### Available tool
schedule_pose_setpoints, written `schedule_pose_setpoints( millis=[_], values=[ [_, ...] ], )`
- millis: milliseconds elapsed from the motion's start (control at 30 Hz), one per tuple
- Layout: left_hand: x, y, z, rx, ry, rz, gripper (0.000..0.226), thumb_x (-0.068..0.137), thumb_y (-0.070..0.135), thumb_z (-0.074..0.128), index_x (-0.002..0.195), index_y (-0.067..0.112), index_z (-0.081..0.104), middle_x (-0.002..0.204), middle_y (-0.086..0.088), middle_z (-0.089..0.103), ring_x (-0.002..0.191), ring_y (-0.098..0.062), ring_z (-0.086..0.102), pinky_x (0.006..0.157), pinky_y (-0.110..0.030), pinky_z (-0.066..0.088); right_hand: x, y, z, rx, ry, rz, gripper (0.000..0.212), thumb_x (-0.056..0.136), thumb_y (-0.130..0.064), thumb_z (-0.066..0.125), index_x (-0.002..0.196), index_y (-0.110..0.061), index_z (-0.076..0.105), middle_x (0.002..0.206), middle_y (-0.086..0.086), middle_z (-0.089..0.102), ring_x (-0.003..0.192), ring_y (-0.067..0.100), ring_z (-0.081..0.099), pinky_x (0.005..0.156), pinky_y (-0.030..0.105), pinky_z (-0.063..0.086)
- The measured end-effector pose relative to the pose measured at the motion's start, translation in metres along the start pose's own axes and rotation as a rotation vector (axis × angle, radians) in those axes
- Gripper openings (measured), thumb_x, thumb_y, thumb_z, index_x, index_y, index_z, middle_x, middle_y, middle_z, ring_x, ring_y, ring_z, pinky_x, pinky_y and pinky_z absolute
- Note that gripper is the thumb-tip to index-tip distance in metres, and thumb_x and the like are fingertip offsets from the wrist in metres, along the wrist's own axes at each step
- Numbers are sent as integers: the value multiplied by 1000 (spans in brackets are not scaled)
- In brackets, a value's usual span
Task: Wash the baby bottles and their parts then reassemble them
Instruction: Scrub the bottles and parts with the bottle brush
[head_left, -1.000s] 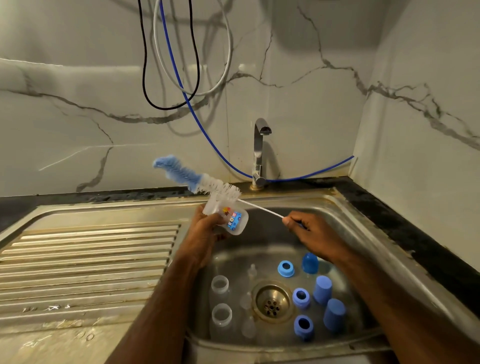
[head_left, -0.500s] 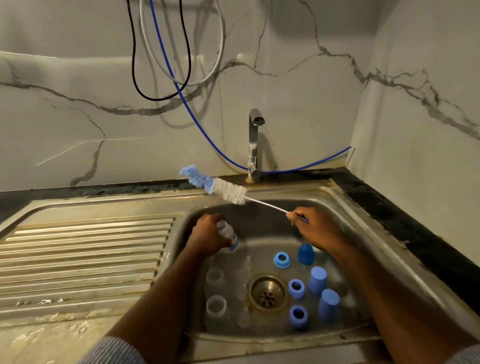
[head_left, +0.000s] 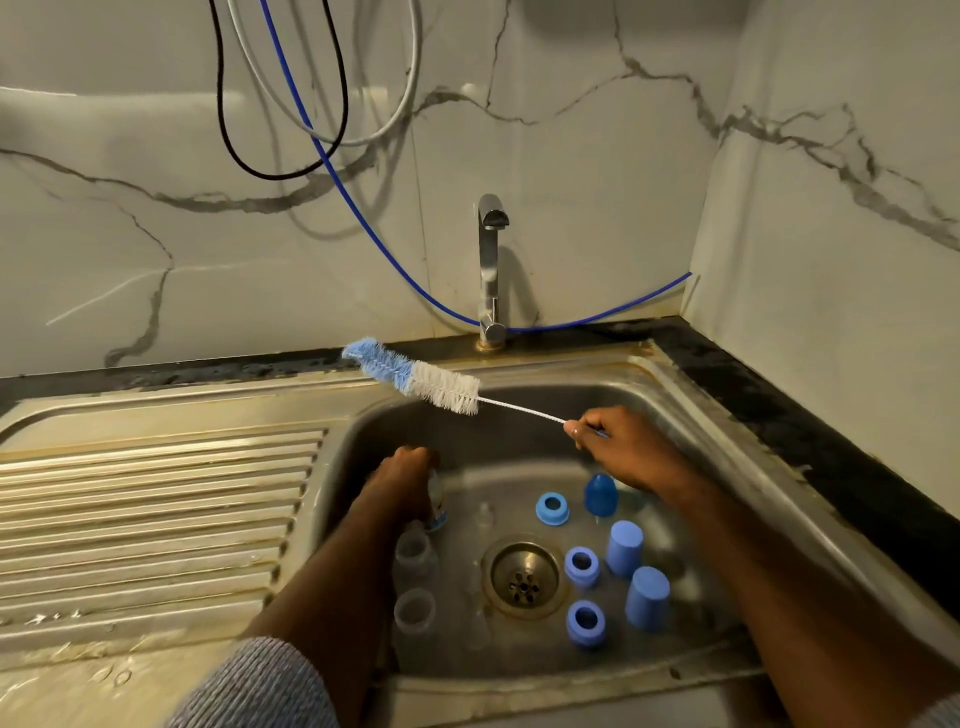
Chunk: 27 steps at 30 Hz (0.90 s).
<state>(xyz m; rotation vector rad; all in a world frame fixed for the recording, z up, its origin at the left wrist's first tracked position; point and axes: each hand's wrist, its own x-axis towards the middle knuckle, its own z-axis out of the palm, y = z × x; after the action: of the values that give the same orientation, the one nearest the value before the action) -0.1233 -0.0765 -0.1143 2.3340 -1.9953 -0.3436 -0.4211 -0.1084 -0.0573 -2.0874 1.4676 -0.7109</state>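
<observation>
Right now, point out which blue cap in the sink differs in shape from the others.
The darker blue cap, farthest back beside the right hand, is domed. The two lighter caps nearer you are flat-topped cylinders.

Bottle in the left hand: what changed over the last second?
The left hand lowered the bottle from beside the brush head to the sink floor, still gripping it. The right hand kept holding the bottle brush raised. Blue rings and caps stayed put.

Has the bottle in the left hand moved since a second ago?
Yes. The bottle in the left hand has gone down from the sink's back rim to the basin floor, beside the two clear bottles there.
</observation>
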Motion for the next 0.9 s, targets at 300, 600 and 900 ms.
schedule_pose_setpoints(
  millis=[300, 600, 900],
  values=[
    [-2, 13, -5, 64, 90, 83, 92, 65, 49, 89, 144, 29, 46, 139, -2, 51, 130, -25, 48, 105, -47, 45, 3, 4, -7, 39, 51, 59, 37, 101, -44, 54, 73, -22, 65, 62, -5, 57, 61, 8, 51, 58, 25, 35],
    [10, 75, -1, 436, -152, 342, 47, 85, 38, 77, 129, 32, 59, 128, 6, 62, 135, -18, 45, 116, -64, 11, 9, 12, -4, 114, 90, 49, 39, 100, -42, 57, 68, -21, 64, 48, -13, 53, 49, 0, 49, 54, 22, 33],
    [10, 83, 9, 374, -36, 395, 27, 95, 26, 65, 122, 29, 65, 131, 1, 60, 137, -18, 41, 118, -64, 7, 12, 12, -1, 140, 83, 19, 38, 100, -43, 56, 68, -23, 63, 49, -9, 50, 49, 2, 46, 53, 20, 34]
  ],
)
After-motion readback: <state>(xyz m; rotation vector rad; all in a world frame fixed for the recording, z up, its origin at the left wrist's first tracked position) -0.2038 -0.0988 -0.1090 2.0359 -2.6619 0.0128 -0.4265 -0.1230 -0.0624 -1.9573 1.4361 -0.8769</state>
